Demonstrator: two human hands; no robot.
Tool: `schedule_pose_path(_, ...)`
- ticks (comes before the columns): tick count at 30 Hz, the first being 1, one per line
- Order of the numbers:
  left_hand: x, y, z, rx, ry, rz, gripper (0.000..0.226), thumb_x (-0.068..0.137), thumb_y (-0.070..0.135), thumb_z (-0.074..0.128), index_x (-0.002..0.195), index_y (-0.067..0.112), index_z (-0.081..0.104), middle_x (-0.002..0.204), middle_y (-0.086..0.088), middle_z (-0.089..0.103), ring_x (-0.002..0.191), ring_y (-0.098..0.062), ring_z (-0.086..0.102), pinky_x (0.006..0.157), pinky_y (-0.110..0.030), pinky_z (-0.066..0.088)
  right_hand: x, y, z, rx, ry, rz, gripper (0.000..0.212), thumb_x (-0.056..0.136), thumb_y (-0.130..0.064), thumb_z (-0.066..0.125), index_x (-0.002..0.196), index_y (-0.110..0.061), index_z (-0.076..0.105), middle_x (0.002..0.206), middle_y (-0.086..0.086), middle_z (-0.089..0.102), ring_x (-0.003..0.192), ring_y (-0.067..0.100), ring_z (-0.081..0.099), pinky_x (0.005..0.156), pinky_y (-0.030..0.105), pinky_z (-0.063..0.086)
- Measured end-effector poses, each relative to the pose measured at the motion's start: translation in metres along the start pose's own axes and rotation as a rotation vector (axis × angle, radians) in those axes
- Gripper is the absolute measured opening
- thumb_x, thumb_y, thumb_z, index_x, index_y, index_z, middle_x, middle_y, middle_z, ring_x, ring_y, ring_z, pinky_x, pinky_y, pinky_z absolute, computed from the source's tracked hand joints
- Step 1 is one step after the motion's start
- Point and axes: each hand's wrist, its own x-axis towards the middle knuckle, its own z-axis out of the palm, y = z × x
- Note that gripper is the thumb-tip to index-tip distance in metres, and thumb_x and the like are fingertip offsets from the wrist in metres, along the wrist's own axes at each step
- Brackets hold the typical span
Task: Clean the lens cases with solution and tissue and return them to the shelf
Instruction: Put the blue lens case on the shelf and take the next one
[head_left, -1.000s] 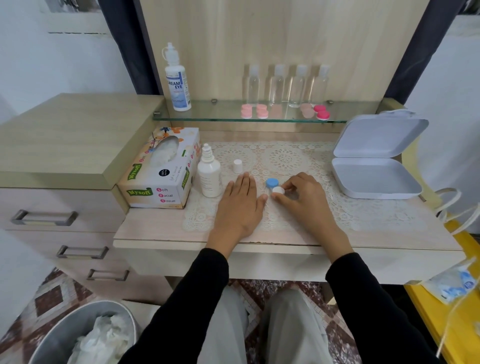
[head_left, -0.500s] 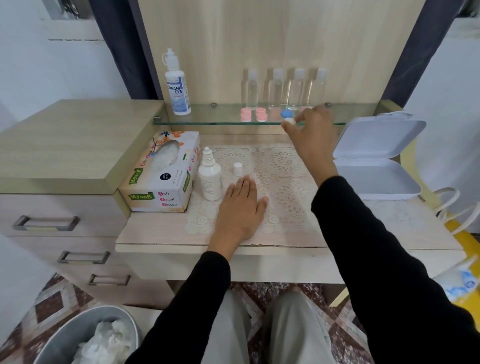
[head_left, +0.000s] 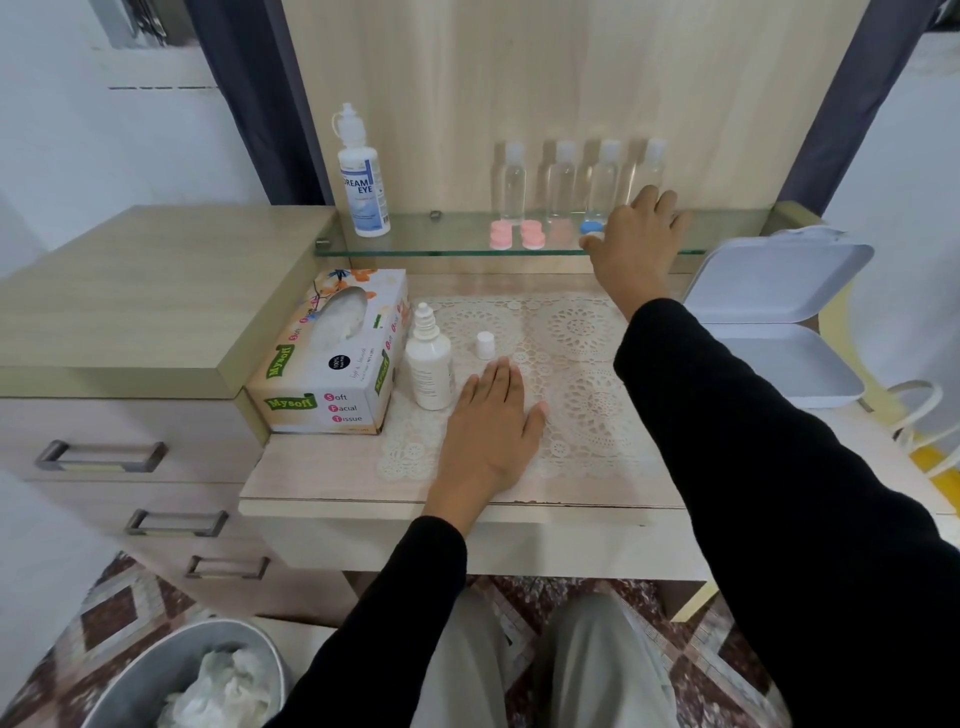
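Note:
A blue-and-white lens case (head_left: 591, 232) lies on the glass shelf (head_left: 441, 253), to the right of two pink lens cases (head_left: 501, 235) (head_left: 533, 235) and a paler pink one (head_left: 560, 230). My right hand (head_left: 636, 241) reaches over the shelf, its thumb tip against the white end of the blue-and-white case and its fingers stretched past it towards the clear bottles. My left hand (head_left: 491, 423) rests flat on the lace mat (head_left: 582, 332). A small white solution bottle (head_left: 429, 366) stands uncapped beside it, its cap (head_left: 485, 345) on the mat. A tissue box (head_left: 332, 358) sits to the left.
A larger solution bottle (head_left: 362, 176) stands at the shelf's left end and several clear bottles (head_left: 563, 179) line its back. An open white hinged box (head_left: 774, 322) lies at the right of the desk. A metal bin (head_left: 171, 675) with used tissue stands on the floor.
My right hand picked the blue-and-white case up off the mat, carried it to the shelf and set it down beside the pink cases. My left hand stayed flat on the mat.

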Motion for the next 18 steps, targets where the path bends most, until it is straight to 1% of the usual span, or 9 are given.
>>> schedule_pose_path(4, 0.001, 0.0, 0.0, -0.003, -0.003, 0.002, 0.062, 0.102, 0.043, 0.017, 0.151, 0.005, 0.007, 0.159, -0.008, 0.002, 0.146, -0.016, -0.002, 0.119, -0.031, -0.004, 0.004, 0.001, 0.001, -0.02, -0.026, 0.003, 0.032, 0.091, -0.041, 0.055, 0.091, -0.009, 0.06, 0.119, 0.013, 0.047, 0.117, 0.033, 0.038, 0.099, 0.044, 0.029)
schedule_pose_path(7, 0.0, 0.0, 0.0, 0.003, 0.004, 0.007, 0.067, 0.098, 0.048, 0.011, 0.15, 0.005, 0.009, 0.159, -0.008, 0.004, 0.146, -0.016, 0.0, 0.119, -0.031, -0.003, 0.007, 0.004, 0.002, -0.014, -0.036, 0.002, 0.035, 0.091, -0.041, 0.054, 0.093, -0.007, 0.061, 0.119, 0.014, 0.046, 0.117, 0.033, 0.037, 0.099, 0.044, 0.029)
schedule_pose_path(11, -0.001, 0.0, -0.001, -0.014, 0.01, 0.007, 0.062, 0.102, 0.042, 0.019, 0.15, 0.005, 0.009, 0.159, -0.008, 0.004, 0.146, -0.016, -0.001, 0.118, -0.031, -0.003, 0.009, 0.008, 0.003, 0.015, -0.051, -0.007, 0.04, 0.089, -0.046, 0.054, 0.094, -0.007, 0.062, 0.115, 0.014, 0.05, 0.113, 0.032, 0.04, 0.097, 0.044, 0.03)
schedule_pose_path(13, -0.001, 0.0, -0.002, -0.022, 0.016, 0.004, 0.061, 0.102, 0.041, 0.02, 0.151, 0.006, 0.009, 0.159, -0.008, 0.004, 0.146, -0.016, -0.001, 0.118, -0.03, -0.004, 0.006, 0.012, 0.004, 0.072, -0.024, -0.021, 0.038, 0.089, -0.042, 0.052, 0.103, -0.007, 0.064, 0.112, 0.014, 0.054, 0.111, 0.033, 0.043, 0.096, 0.045, 0.03)
schedule_pose_path(15, -0.002, 0.0, -0.002, -0.025, 0.023, 0.005, 0.061, 0.102, 0.041, 0.021, 0.15, 0.006, 0.009, 0.159, -0.008, 0.004, 0.146, -0.016, -0.001, 0.119, -0.03, -0.004, 0.003, 0.016, 0.002, 0.119, -0.001, -0.027, 0.037, 0.089, -0.034, 0.048, 0.111, -0.008, 0.062, 0.114, 0.014, 0.056, 0.112, 0.033, 0.043, 0.096, 0.045, 0.029)
schedule_pose_path(18, -0.002, 0.0, -0.001, -0.029, 0.025, 0.007, 0.062, 0.102, 0.042, 0.02, 0.151, 0.006, 0.009, 0.159, -0.007, 0.004, 0.146, -0.015, -0.001, 0.119, -0.031, -0.003, -0.001, 0.023, 0.001, 0.126, 0.053, -0.008, 0.033, 0.086, -0.022, 0.047, 0.11, -0.004, 0.061, 0.113, 0.014, 0.055, 0.11, 0.033, 0.043, 0.092, 0.043, 0.03)
